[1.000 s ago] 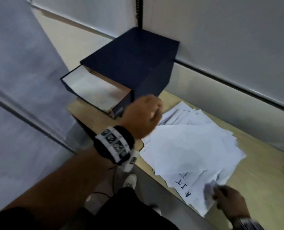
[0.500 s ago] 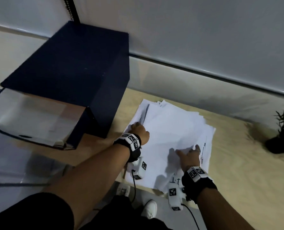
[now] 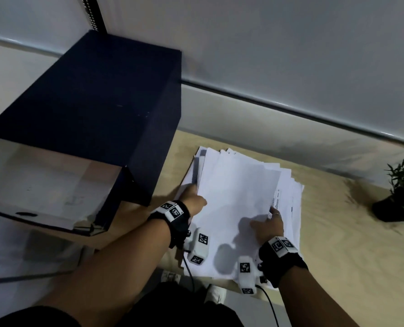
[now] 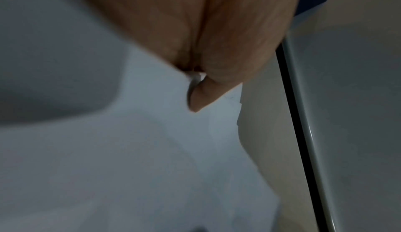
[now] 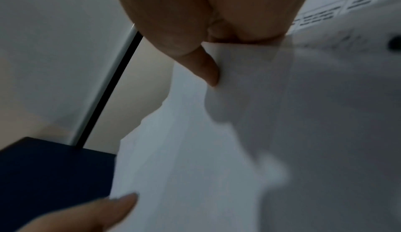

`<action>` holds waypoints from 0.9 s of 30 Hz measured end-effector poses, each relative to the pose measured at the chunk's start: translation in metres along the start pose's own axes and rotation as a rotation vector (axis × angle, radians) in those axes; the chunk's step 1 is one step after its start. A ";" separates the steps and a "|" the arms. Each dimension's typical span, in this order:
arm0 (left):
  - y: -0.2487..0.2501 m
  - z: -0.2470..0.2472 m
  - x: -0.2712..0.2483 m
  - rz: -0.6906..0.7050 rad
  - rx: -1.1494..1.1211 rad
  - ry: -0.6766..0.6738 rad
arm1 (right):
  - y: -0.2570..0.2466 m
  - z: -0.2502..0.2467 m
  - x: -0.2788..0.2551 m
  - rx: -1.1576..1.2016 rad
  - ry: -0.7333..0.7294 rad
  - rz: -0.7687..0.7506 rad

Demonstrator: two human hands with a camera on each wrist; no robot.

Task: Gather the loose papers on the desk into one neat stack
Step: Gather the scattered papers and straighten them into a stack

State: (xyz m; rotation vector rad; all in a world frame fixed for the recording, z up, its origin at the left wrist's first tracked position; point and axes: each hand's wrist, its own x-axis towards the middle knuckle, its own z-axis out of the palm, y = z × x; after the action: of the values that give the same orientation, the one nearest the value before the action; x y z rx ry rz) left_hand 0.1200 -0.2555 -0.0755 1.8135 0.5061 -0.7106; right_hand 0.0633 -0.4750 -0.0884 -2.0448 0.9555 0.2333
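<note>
A pile of white papers, its edges fanned and uneven, lies on the light wooden desk to the right of a dark blue box. My left hand grips the pile's left edge, fingers tucked under the sheets; in the left wrist view its thumb lies on top of the papers. My right hand holds the right edge of the upper sheets. The right wrist view shows its thumb pressed onto the papers, fingers hidden beneath.
The dark blue box stands at the left against the wall, with a pale open tray sticking out of its front. A small potted plant sits at the far right. The papers' near end overhangs the desk's front edge.
My left hand came down from beside the blue box to the pile's left edge. My right hand moved from the near corner to the right edge. The spread sheets are drawn into a narrower pile.
</note>
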 end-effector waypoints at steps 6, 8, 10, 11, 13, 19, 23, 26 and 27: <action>0.001 0.006 -0.015 -0.094 0.126 0.093 | -0.002 -0.011 0.008 -0.073 -0.120 -0.059; 0.003 0.016 -0.013 -0.090 0.167 0.135 | -0.009 -0.011 0.006 -0.088 -0.142 -0.131; 0.006 0.022 -0.014 -0.061 0.143 0.192 | -0.016 -0.017 0.002 -0.035 -0.165 -0.187; 0.005 0.021 -0.012 -0.041 0.124 0.224 | -0.019 -0.022 0.003 0.023 -0.182 -0.196; -0.001 0.018 -0.009 -0.007 0.092 0.242 | -0.018 -0.034 0.005 0.087 -0.215 -0.186; -0.017 0.031 -0.020 0.059 0.269 0.213 | 0.010 -0.017 0.022 -0.033 -0.305 -0.185; -0.019 0.022 -0.026 0.145 -0.037 0.253 | -0.004 -0.035 0.005 0.111 -0.293 -0.246; -0.020 0.013 -0.029 0.217 -0.118 0.258 | -0.004 -0.037 0.007 0.146 -0.321 -0.246; -0.020 0.011 -0.030 0.233 -0.121 0.283 | -0.005 -0.035 0.006 0.146 -0.321 -0.233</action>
State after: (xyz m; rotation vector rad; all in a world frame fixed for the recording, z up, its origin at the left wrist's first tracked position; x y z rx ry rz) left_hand 0.0823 -0.2590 -0.0712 1.8303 0.5007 -0.2599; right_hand 0.0649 -0.5031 -0.0660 -1.8922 0.5174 0.3435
